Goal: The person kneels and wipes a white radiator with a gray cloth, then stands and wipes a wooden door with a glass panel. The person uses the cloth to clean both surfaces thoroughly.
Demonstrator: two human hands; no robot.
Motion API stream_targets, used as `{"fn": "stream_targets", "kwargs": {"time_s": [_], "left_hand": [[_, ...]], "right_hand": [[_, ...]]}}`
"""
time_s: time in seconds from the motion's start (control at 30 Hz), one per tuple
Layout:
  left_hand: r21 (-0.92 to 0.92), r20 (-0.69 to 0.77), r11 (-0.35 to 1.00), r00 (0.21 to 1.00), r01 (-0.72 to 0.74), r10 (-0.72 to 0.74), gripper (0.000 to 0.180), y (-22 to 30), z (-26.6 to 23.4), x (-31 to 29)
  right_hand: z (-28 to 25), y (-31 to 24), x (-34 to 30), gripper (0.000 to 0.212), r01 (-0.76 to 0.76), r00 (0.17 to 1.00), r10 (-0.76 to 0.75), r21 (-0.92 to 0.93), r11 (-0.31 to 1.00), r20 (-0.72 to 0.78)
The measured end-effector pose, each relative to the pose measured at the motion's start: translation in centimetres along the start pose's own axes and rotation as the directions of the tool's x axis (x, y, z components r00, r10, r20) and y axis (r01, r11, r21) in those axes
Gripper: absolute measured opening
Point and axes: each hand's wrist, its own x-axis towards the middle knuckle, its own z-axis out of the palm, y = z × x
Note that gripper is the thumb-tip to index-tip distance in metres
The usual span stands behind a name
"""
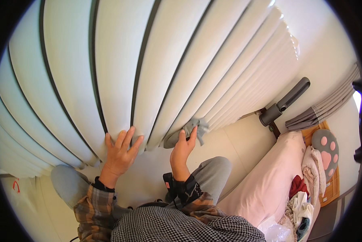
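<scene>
A large white folding panel [118,60] of tall, rounded slats with dark lines between them rises in front of me. My left hand [120,152] lies with fingers spread against the lower ends of the middle slats, and nothing is in it. A little to the right, my right hand [182,153] has a grey cloth [173,140] at its fingers, pressed to the bottom part of a slat. The cloth is bunched, and one end of it sticks out past the fingertips. Part of the grip is hidden behind the hand.
Pale tiled floor [233,141] runs under the panel, and my bent knees [215,169] stand either side. On the right are a bed with a pink sheet [265,177], piled clothes [300,205] and a paw-shaped cushion [325,151]. Behind it are a dark grey upright device [283,103] and a grey curtain [330,107].
</scene>
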Motion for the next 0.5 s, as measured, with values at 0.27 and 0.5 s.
{"fn": "stream_targets", "kwargs": {"time_s": [0.27, 0.5], "left_hand": [[0.002, 0.042, 1.000, 0.999, -0.016, 0.016, 0.037, -0.1, -0.6, -0.3], [0.067, -0.026, 0.996, 0.998, -0.051, 0.053, 0.033, -0.3, -0.2, 0.0]], "right_hand": [[5.0, -15.6, 9.3, 0.059, 0.879, 0.408, -0.885, -0.359, 0.313, 0.225], [7.4, -27.7, 21.2, 0.044, 0.907, 0.382, -0.923, -0.213, 0.363, 0.055]]}}
